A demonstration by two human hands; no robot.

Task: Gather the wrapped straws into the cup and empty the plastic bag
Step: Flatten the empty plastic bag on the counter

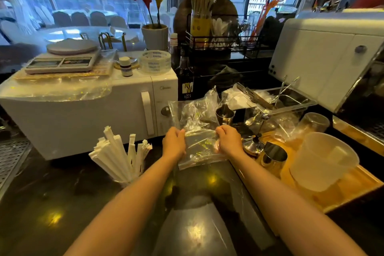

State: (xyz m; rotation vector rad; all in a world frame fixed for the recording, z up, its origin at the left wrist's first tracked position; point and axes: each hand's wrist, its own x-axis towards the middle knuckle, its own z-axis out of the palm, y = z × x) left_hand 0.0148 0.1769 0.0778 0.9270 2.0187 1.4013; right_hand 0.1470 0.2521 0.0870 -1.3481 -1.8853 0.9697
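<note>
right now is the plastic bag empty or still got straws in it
Empty, as far as it shows: the clear plastic bag held between both hands shows only crinkles and glare. The wrapped straws stand in the cup.

Cup (122, 182) almost wholly hidden behind wrapped straws (118, 154). Fingertips (218, 143) veiled by plastic bag (197, 131). Forearms cut off at bottom edge.

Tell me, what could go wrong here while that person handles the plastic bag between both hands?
Two things, perhaps. The plastic bag is held by the left hand and right hand close to a metal jigger and a steel cup; a wide shake might knock them over. The wrapped straws lean steeply out of their cup beside the left forearm, so a careless elbow could tip them.
</note>
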